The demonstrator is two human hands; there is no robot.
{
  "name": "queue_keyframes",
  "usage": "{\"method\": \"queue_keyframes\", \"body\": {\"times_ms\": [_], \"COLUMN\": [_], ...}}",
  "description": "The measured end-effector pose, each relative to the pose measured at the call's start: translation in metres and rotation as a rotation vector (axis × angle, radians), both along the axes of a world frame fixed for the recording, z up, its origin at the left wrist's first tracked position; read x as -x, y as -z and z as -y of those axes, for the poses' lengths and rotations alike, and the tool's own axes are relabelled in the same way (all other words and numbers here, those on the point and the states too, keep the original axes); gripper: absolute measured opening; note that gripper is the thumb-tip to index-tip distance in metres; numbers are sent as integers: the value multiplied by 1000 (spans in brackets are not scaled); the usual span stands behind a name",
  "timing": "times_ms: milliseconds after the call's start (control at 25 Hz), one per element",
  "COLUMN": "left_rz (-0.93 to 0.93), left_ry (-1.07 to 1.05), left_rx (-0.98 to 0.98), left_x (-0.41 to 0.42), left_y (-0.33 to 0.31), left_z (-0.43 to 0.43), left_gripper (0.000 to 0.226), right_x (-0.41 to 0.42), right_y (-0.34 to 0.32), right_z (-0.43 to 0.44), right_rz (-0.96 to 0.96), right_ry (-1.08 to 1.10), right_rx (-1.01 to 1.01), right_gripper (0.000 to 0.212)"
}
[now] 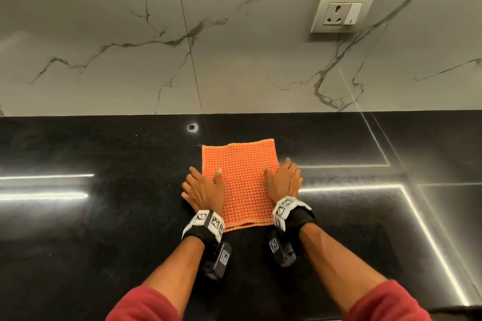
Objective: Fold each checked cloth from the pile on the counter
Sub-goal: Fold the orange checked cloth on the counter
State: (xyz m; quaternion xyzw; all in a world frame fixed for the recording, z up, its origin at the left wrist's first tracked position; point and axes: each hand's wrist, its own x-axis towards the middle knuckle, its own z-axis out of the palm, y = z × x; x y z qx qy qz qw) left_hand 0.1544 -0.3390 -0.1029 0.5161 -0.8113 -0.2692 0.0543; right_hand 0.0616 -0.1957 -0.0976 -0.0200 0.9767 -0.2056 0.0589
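Note:
An orange checked cloth (241, 180) lies flat on the black counter (104, 216) as a folded rectangle, its layered edges showing along the near side. My left hand (204, 190) rests palm down on the cloth's left edge, fingers spread, thumb on the fabric. My right hand (284, 180) lies palm down on the right edge, its fingers over the side of the cloth. Neither hand grips the fabric. Both wrists carry black bands with white marker tags. No pile of other cloths is in view.
A marble-patterned wall (234, 47) rises behind the counter, with a white socket and switch plate (343, 12) at the upper right. A small round hole (192, 127) sits in the counter just beyond the cloth. Bright light strips reflect on the counter at left and right.

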Motion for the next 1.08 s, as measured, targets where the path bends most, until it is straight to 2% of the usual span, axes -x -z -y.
{"method": "queue_keyframes", "body": {"times_ms": [120, 200, 280, 360, 400, 440, 520, 560, 720, 840, 920, 1000, 1080], "left_rz": [-45, -33, -102, -295, -385, -451, -490, -501, -485, -370, -284, -221, -196], "left_ry": [-154, -133, -129, -147, -155, -148, -83, -17, 324, 428, 489, 542, 553], "left_rx": [-414, -538, -608, -786, -856, -853, -741, -699, -629, -380, -173, -16, 113], "left_x": [12, 13, 10, 5, 0, -4, -12, -15, -20, -17, -14, -11, -11], "left_y": [-15, -18, -15, -16, -19, -23, -35, -45, -77, -93, -100, -104, -107], "left_z": [29, 38, 44, 47, 49, 50, 53, 54, 63, 66, 65, 61, 60], "left_gripper": [76, 64, 49, 27, 22, 26, 49, 57, 52, 46, 44, 40, 30], "right_x": [32, 40, 40, 41, 41, 41, 42, 44, 47, 49, 47, 41, 37], "right_y": [-15, -19, -21, -22, -22, -24, -32, -37, -67, -87, -97, -104, -106], "right_z": [-1, -10, -18, -24, -27, -29, -33, -35, -46, -48, -45, -43, -42], "right_rz": [303, 415, 408, 384, 385, 386, 369, 352, 306, 176, 25, -108, -237], "right_ry": [213, 196, 190, 269, 311, 328, 279, 229, -67, -274, -353, -380, -376], "right_rx": [208, 285, 411, 611, 704, 776, 830, 838, 830, 547, 308, 197, 183], "right_gripper": [45, 43, 39, 28, 20, 11, 6, 13, 20, 29, 22, 12, 6]}}
